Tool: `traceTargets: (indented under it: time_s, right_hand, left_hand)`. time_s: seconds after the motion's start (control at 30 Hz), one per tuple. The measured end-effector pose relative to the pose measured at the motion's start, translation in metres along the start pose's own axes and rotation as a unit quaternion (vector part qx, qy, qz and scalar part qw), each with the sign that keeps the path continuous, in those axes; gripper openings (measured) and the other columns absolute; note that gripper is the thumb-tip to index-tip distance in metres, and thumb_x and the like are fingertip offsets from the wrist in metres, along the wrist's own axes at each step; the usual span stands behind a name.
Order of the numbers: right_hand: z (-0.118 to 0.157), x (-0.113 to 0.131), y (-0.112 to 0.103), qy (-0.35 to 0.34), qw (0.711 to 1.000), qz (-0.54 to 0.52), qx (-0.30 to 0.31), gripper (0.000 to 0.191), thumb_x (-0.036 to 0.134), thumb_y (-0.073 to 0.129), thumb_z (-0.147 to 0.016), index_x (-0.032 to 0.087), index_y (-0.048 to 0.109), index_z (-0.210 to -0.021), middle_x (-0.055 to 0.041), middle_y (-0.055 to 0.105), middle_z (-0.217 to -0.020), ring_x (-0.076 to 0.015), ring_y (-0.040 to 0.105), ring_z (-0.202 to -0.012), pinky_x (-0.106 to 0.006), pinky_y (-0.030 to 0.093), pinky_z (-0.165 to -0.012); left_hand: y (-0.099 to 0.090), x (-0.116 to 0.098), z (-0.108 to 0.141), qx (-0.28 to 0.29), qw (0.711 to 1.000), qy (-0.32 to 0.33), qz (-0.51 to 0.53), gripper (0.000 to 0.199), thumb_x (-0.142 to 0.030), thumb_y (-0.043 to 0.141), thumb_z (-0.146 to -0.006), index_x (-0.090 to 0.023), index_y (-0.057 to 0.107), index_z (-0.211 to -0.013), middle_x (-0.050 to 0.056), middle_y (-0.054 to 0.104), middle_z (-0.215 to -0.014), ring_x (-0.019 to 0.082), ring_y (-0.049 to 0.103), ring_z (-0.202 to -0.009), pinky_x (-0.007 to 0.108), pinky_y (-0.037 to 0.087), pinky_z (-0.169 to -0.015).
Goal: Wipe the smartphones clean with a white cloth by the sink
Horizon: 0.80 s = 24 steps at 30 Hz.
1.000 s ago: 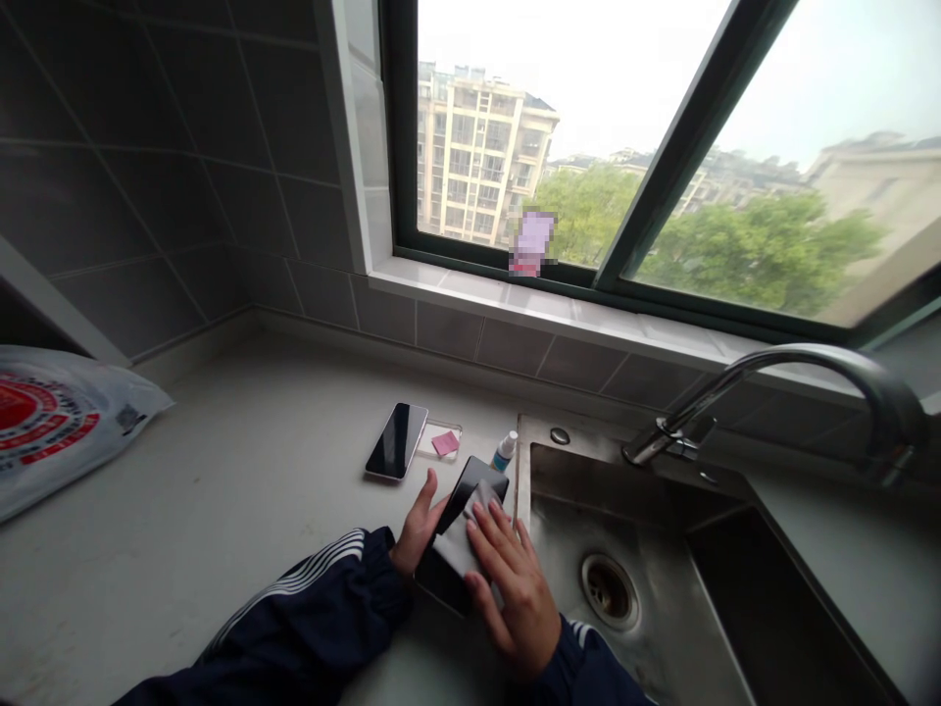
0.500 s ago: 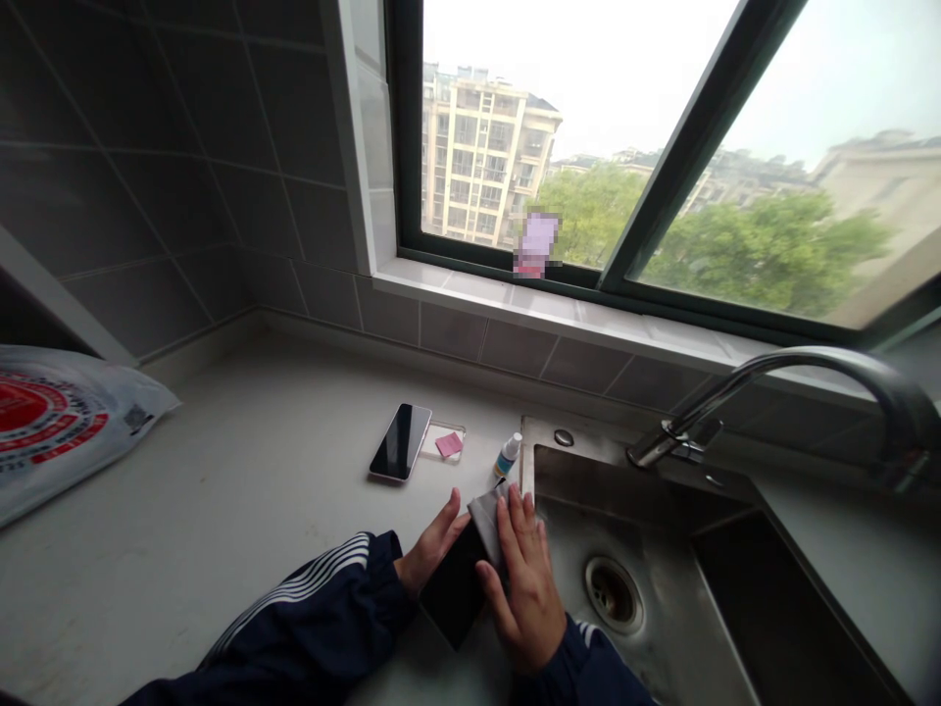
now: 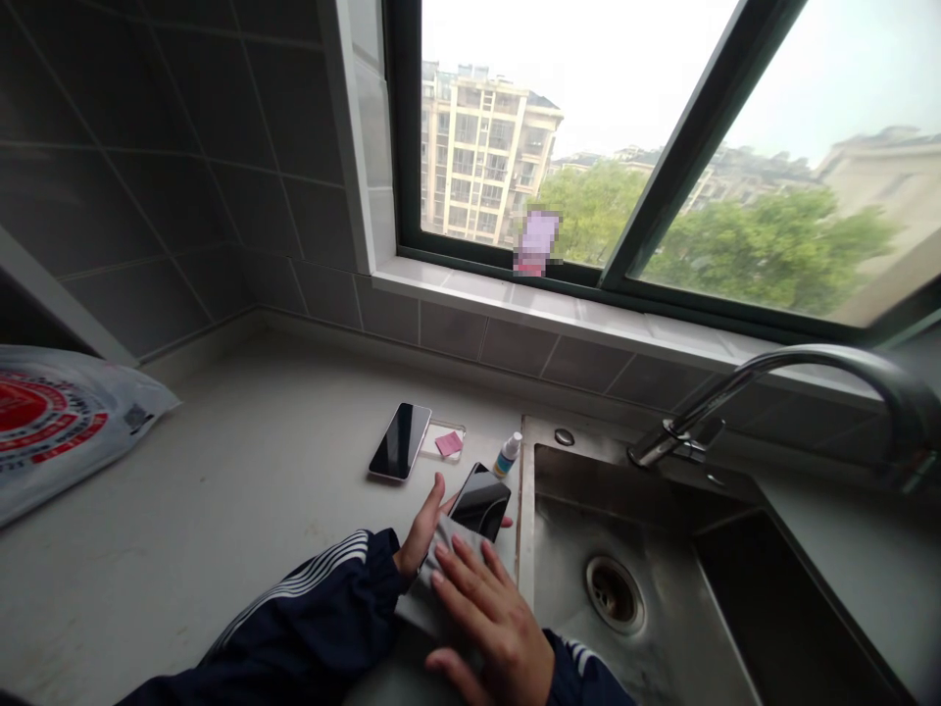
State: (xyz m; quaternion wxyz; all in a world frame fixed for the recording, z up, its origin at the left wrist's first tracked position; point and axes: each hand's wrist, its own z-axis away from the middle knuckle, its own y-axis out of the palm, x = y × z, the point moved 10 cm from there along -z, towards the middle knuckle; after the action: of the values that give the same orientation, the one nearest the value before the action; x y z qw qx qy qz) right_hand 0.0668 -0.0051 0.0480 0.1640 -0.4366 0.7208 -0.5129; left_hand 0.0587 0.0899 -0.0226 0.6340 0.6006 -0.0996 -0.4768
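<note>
My left hand (image 3: 420, 528) holds a dark phone (image 3: 481, 502) from below, thumb along its left edge and fingertips showing past the right edge. A grey cloth (image 3: 424, 603) covers the phone's near part. On top of the cloth lies my right hand (image 3: 500, 623), its fingers stretched out and its thumb apart, pressing down rather than gripping. Just beyond the held phone stands a small spray bottle (image 3: 508, 455) with a white top. To its left, a second phone (image 3: 401, 441) rests screen up beside a clear case (image 3: 462, 431) with a folded pink piece (image 3: 448, 444) on it.
The steel sink (image 3: 526, 500) borders the counter (image 3: 294, 441) on the right, with a curved faucet (image 3: 742, 378) behind it. A printed plastic bag (image 3: 110, 402) lies at the far left. A window sill (image 3: 559, 309) runs along the tiled back wall.
My right hand and the cloth have slid down toward me along the phone, baring its far end. My left hand keeps its hold, slightly shifted.
</note>
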Motion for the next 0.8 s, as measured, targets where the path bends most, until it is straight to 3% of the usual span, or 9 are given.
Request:
traceTargets:
  time_s: [0.13, 0.33, 0.5, 0.6, 0.73, 0.8]
  right_hand:
    - [0.003, -0.016, 0.002, 0.064, 0.998, 0.023, 0.009, 0.065, 0.039, 0.049, -0.096, 0.013, 0.026, -0.151, -0.0132, 0.027, -0.154, -0.0325, 0.022, -0.143, -0.052, 0.024, -0.114]
    - [0.015, -0.056, 0.0, 0.21, 0.975, 0.055, -0.035, 0.06, 0.037, 0.036, -0.099, 0.016, 0.019, -0.153, -0.0145, 0.02, -0.156, -0.037, 0.02, -0.143, -0.062, 0.029, -0.107]
    - [0.02, -0.069, -0.003, 0.246, 0.965, 0.053, -0.074, 0.059, 0.037, 0.035, -0.099, 0.02, 0.017, -0.153, -0.0135, 0.023, -0.156, -0.0373, 0.022, -0.142, -0.066, 0.033, -0.103]
    - [0.021, -0.073, -0.004, 0.255, 0.962, 0.042, -0.082, 0.058, 0.035, 0.034, -0.1, 0.021, 0.015, -0.153, -0.0137, 0.021, -0.156, -0.0363, 0.02, -0.143, -0.066, 0.031, -0.104]
    - [0.023, -0.078, -0.009, 0.27, 0.958, 0.028, -0.098, 0.059, 0.035, 0.031, -0.1, 0.018, 0.013, -0.154, -0.014, 0.016, -0.158, -0.0363, 0.016, -0.144, -0.066, 0.029, -0.105]
    - [0.024, -0.08, -0.012, 0.274, 0.955, 0.027, -0.107, 0.059, 0.034, 0.031, -0.1, 0.017, 0.011, -0.154, -0.0138, 0.016, -0.158, -0.0362, 0.014, -0.144, -0.065, 0.029, -0.106]
  left_hand:
    - [0.005, 0.004, -0.001, 0.023, 1.0, -0.001, -0.008, 0.068, -0.059, 0.031, -0.092, -0.007, 0.052, -0.132, 0.018, 0.071, -0.099, 0.028, 0.069, -0.093, 0.04, 0.049, -0.086]
    - [0.023, 0.005, 0.005, 0.086, 0.996, 0.003, 0.031, 0.065, -0.056, 0.036, -0.092, -0.012, 0.044, -0.139, 0.015, 0.067, -0.114, 0.027, 0.062, -0.108, 0.039, 0.038, -0.102]
    - [0.027, 0.004, 0.007, 0.088, 0.996, 0.003, 0.005, 0.064, -0.054, 0.034, -0.094, -0.013, 0.039, -0.142, 0.014, 0.067, -0.116, 0.027, 0.062, -0.109, 0.038, 0.037, -0.103]
    - [0.026, 0.006, 0.009, 0.089, 0.996, -0.007, -0.011, 0.065, -0.055, 0.028, -0.094, -0.013, 0.038, -0.143, 0.014, 0.069, -0.11, 0.025, 0.068, -0.093, 0.04, 0.041, -0.097]
    - [0.017, 0.03, 0.015, 0.073, 0.987, -0.121, -0.075, 0.072, -0.062, 0.02, -0.092, -0.015, 0.04, -0.142, 0.011, 0.073, -0.082, 0.021, 0.065, -0.052, 0.045, 0.05, -0.079]
    - [0.01, 0.039, 0.018, 0.055, 0.979, -0.165, -0.109, 0.075, -0.064, 0.021, -0.091, -0.012, 0.043, -0.14, 0.009, 0.071, -0.069, 0.02, 0.062, -0.046, 0.043, 0.051, -0.071]
